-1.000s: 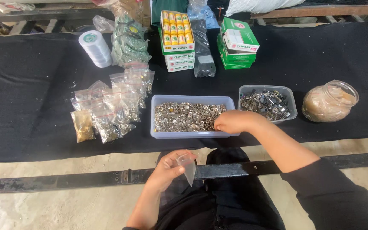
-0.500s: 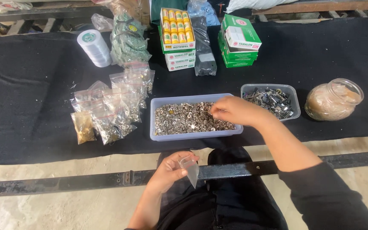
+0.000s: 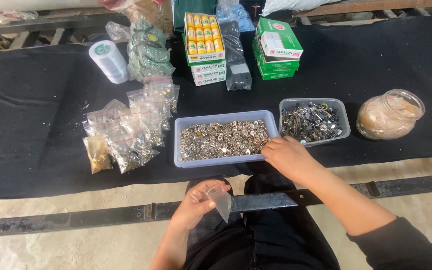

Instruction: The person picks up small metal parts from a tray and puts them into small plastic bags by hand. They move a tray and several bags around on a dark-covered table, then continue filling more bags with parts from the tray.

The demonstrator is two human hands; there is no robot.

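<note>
- pinched between thumb and fingers of the left hand [image 3: 193, 205] is a small clear plastic bag [image 3: 221, 200], held low over the person's lap, just in front of a dark metal bar [image 3: 126, 215] that runs across the concrete floor.
- the bag hangs with its point down and its mouth up by the fingertips; what is inside it cannot be told.
- right hand [image 3: 288, 156] rests at the near right corner of the pale blue tray [image 3: 178, 145], fingers curled down at the rim; whether it grips any pieces cannot be told.
- that tray is full of small round silver metal pieces [image 3: 223, 140] and sits on a black cloth [image 3: 31, 130], at its front edge.
- just right of the tray, close to the right hand, stands a grey tray [image 3: 343, 107] holding darker metal parts.
- further right lies a glass jar [image 3: 388, 117] on its side, filled with something pale brown.
- left of the blue tray is a heap of small filled zip bags [image 3: 131, 130], most with silver pieces, 1 with yellowish contents.
- at the back of the cloth stand a white spool [image 3: 108, 61], a greenish bundle in plastic [image 3: 148, 52], an open box of yellow rolls [image 3: 203, 35] on 2 white boxes, a dark plastic bag [image 3: 236, 60], and a stack of green boxes [image 3: 276, 50].
</note>
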